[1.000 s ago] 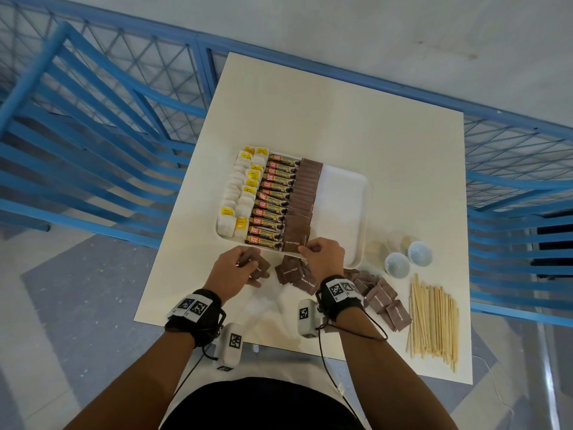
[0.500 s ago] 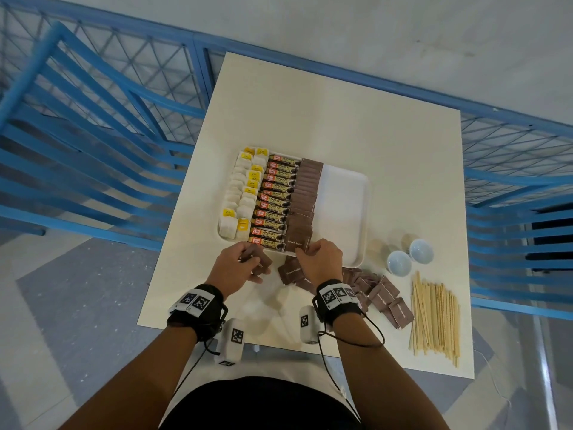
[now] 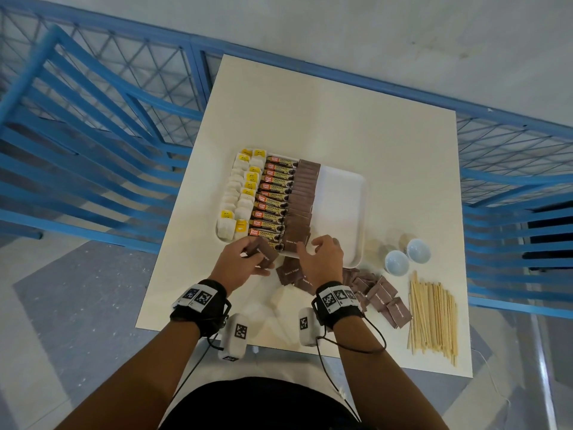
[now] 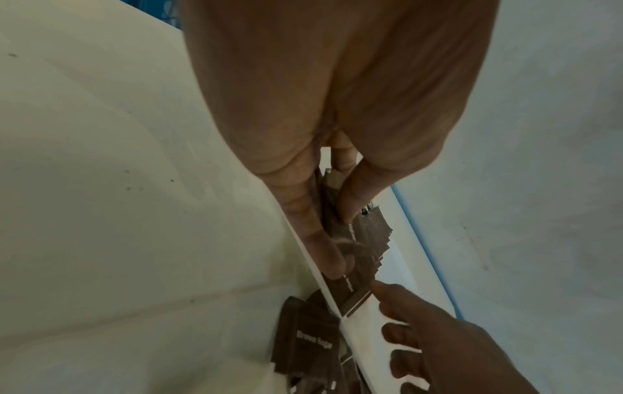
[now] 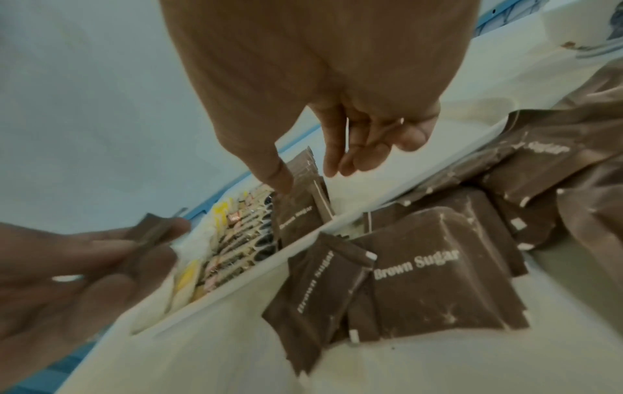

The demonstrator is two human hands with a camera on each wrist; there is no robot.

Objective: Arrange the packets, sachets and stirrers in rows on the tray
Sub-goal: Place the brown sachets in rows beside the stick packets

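A white tray (image 3: pixel 341 206) holds rows of tea bags (image 3: pixel 240 197), granule sticks (image 3: pixel 274 200) and brown sugar sachets (image 3: pixel 302 203); its right part is bare. My left hand (image 3: pixel 254 256) pinches a brown sugar sachet (image 3: pixel 265 254) at the tray's near left corner, seen close in the left wrist view (image 4: pixel 367 240). My right hand (image 3: pixel 319 252) hovers with relaxed fingers over the sachet row's near end, thumb (image 5: pixel 279 176) touching the nearest sachet (image 5: pixel 296 221). Loose sachets (image 3: pixel 378 293) lie below the tray; wooden stirrers (image 3: pixel 434 315) lie at the right.
Two pale blue cups (image 3: pixel 397 263) stand right of the tray, above the stirrers. More loose sachets (image 5: pixel 421 280) sit under my right wrist. Blue chairs (image 3: pixel 77 169) and mesh railing flank the cream table (image 3: pixel 341 103) on both sides.
My right hand has let go at the near end of the brown sachet row and spread its fingers. My left hand has moved slightly toward the tray with its sachet.
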